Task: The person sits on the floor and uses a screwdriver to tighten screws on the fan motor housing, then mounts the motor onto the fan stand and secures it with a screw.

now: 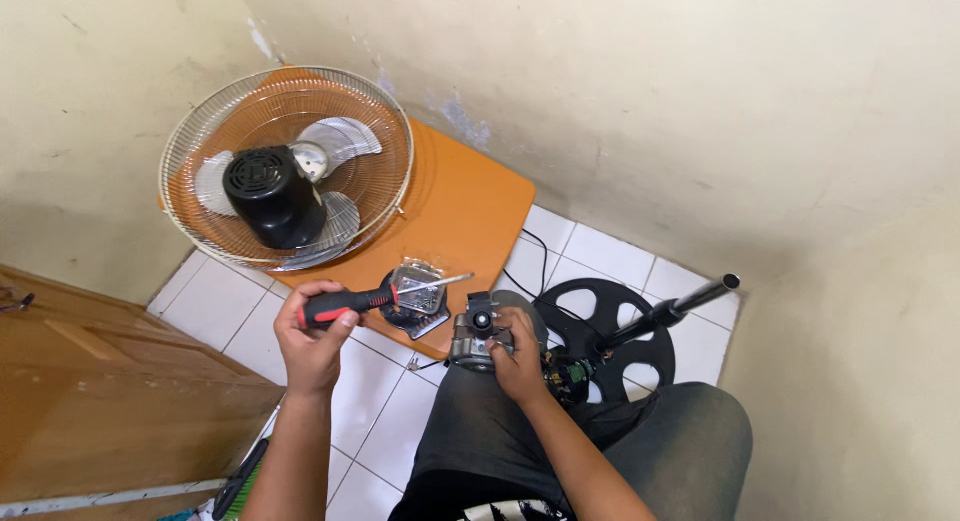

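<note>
Left hand [312,343] grips a red-handled screwdriver [375,298]; right hand [520,356] clasps a fan motor [476,336] (on the knee), beside wire guard [285,166], orange board [465,206], round base [610,336].

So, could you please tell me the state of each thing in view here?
Left hand: gripping the screwdriver, shaft level.
Right hand: clasping the fan motor on the knee.
Fan guard: lying flat on the orange board, blades and black cover inside.
Fan stand: tipped over on the tiles.
</note>
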